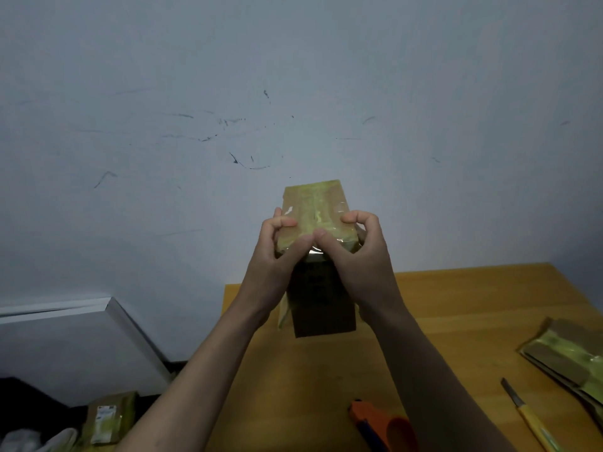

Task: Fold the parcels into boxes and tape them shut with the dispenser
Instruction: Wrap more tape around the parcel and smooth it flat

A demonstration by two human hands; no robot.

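A brown cardboard box (315, 203), wrapped in yellowish tape, is lifted off the wooden table (456, 305) in front of the wall. My left hand (277, 249) grips its left side and my right hand (355, 252) grips its right side. Both thumbs press on the taped near edge of the top face. The box's dark front face (321, 305) hangs below my hands. An orange tape dispenser (381, 425) lies on the table near the bottom edge, partly hidden by my right forearm.
A flattened, taped parcel (567, 357) lies at the table's right edge. Beside it is a yellow-handled knife (525, 415). Off the table at lower left sits another taped box (109, 419), with a white board (81, 327) leaning at the wall.
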